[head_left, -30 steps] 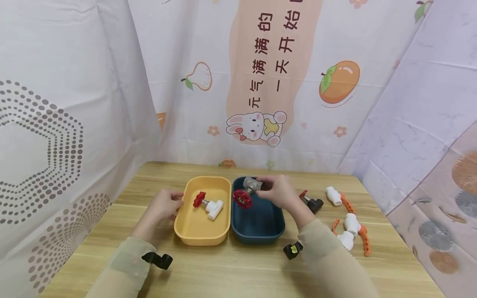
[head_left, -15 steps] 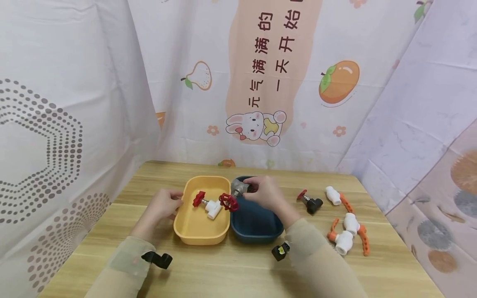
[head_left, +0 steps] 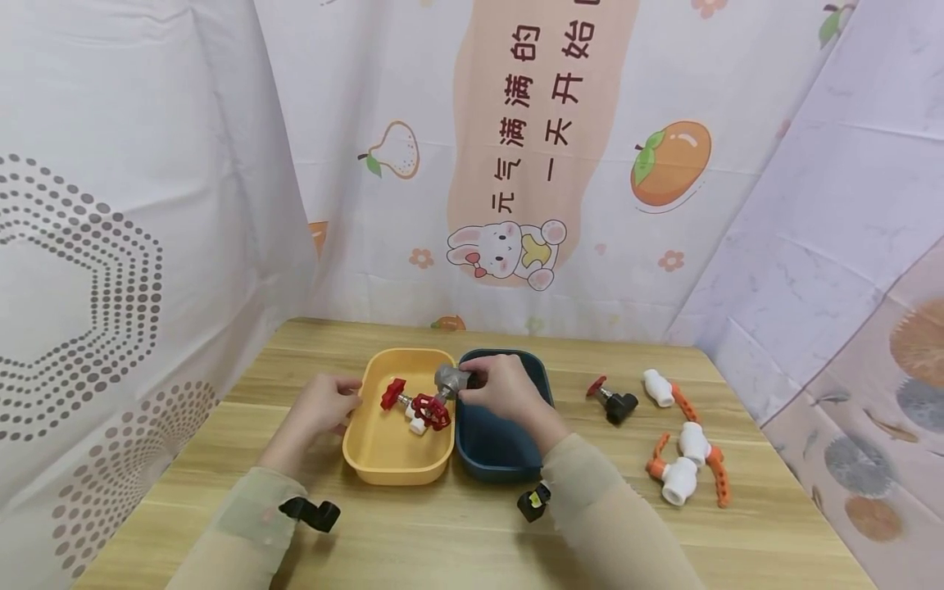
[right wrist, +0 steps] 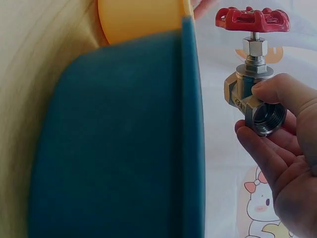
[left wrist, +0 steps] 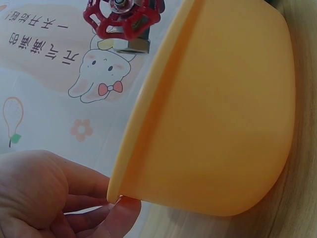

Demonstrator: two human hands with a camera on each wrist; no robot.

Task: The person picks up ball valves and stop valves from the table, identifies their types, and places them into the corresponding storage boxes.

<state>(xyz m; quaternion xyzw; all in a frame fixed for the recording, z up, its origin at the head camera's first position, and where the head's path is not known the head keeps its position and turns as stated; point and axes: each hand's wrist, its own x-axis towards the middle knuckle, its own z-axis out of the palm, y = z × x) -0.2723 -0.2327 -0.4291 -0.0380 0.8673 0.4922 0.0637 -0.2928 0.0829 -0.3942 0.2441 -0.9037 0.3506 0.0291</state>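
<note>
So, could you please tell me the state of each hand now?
Left hand: pinching the yellow bin by its rim.
Right hand: holding the red-handled metal valve.

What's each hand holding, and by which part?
The right hand grips the metal valve by its body; the left hand pinches the yellow bin by its rim.

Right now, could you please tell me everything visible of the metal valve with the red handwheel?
The valve looks like silvery metal, with a red, open-spoked handwheel on a stem with a hexagonal nut. Its body has hexagonal pipe ends; the one facing the right wrist view is open and threaded inside. A marking on the body is illegible here. The right grip pinches the valve near that end, over the right side of the yellow bin, clear of its rim, the wheel pointing toward the near side.
</note>
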